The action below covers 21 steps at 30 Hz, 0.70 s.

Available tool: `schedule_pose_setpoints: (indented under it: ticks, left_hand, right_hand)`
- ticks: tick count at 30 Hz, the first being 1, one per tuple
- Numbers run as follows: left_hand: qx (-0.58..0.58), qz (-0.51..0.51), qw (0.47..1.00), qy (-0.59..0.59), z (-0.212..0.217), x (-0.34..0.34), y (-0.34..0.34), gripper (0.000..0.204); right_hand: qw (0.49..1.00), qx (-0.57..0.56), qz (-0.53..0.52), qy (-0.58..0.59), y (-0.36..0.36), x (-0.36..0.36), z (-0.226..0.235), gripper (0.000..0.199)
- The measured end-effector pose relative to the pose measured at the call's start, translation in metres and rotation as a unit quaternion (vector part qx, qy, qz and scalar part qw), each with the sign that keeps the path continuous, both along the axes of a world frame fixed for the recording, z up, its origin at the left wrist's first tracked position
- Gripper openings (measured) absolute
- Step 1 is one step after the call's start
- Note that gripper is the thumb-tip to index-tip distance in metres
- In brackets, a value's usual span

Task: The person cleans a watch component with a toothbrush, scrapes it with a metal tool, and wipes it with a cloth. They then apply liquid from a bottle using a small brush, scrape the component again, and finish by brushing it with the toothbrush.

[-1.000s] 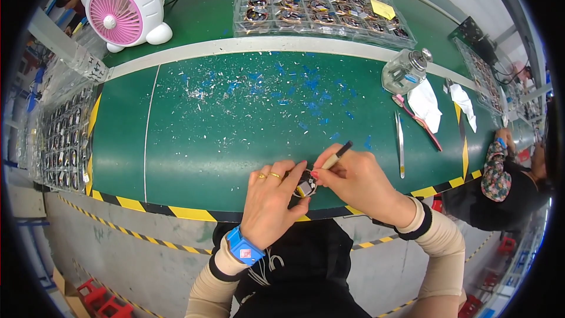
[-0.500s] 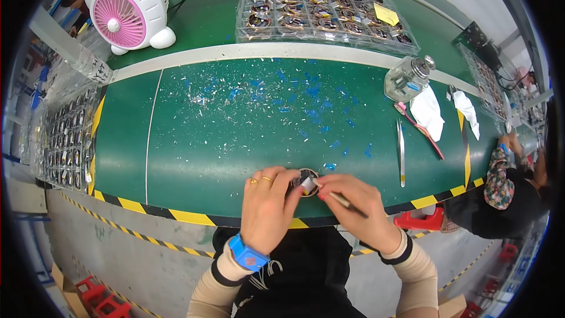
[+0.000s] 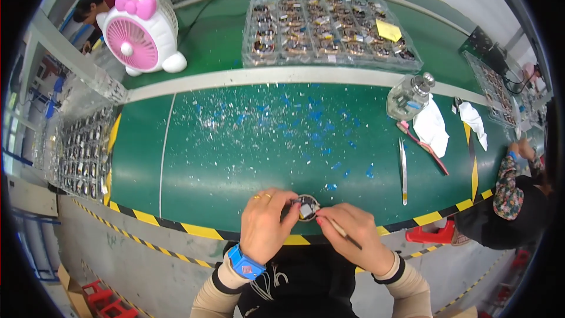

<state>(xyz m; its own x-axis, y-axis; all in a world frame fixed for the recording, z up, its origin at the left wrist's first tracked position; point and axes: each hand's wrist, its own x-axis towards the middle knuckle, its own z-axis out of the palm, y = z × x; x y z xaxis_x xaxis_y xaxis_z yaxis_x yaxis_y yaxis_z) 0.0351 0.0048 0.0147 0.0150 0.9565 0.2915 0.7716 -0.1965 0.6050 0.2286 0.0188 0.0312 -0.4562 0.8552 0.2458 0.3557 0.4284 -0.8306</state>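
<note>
Low in the frame, just right of centre: left hand [image 3: 268, 224], blue wristband [image 3: 244, 264] on the wrist, fingers curled and pinched on a small round part [image 3: 306, 208] held at the near edge of the green mat [image 3: 235, 153]. Right beside it, touching the same part: right hand [image 3: 350, 232], fingers closed around a thin brown stick [image 3: 341, 232] slanting down to the right, tip at the part.

Just beyond, mid frame: blue and clear scraps [image 3: 312, 121] scattered over the mat. Along the near edge, a yellow-and-black striped border [image 3: 176, 225].

To the right of centre: metal tweezers [image 3: 403, 171] lying lengthwise, then a pink-handled brush [image 3: 422, 146], white cloths [image 3: 432, 126] and a glass bottle [image 3: 409, 97] with a metal top. At the far right edge, another person's patterned sleeve [image 3: 507, 185].

At the left edge: a tray of small parts [image 3: 82, 153], set on a slant.

Upper middle: clear compartment trays [image 3: 329, 29] full of parts, a yellow note [image 3: 388, 29] on top. Upper left: a white and pink desk fan [image 3: 141, 35] with a bow.
</note>
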Motion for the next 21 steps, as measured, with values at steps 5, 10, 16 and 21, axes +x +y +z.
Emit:
schedule_pose_setpoints:
  ticks: [5, 10, 16, 21]
  left_hand:
    - [-0.051, 0.004, 0.996, -0.068, 0.002, 0.007, -0.002, 0.02]
    - [-0.132, 0.021, 0.99, -0.043, 0.017, 0.012, -0.009, 0.017]
    - [-0.079, -0.012, 0.991, -0.103, 0.004, 0.002, 0.004, 0.026]
    - [-0.001, 0.024, 0.999, -0.027, 0.008, 0.007, -0.007, 0.042]
  right_hand:
    - [0.996, 0.086, 0.001, 0.002, -0.006, -0.004, -0.012, 0.019]
    - [0.993, 0.119, -0.017, 0.002, -0.016, -0.008, -0.022, 0.02]
    - [0.991, 0.135, -0.015, 0.015, -0.016, -0.013, -0.027, 0.023]
    - [0.993, 0.115, -0.025, 0.023, -0.017, -0.015, -0.026, 0.024]
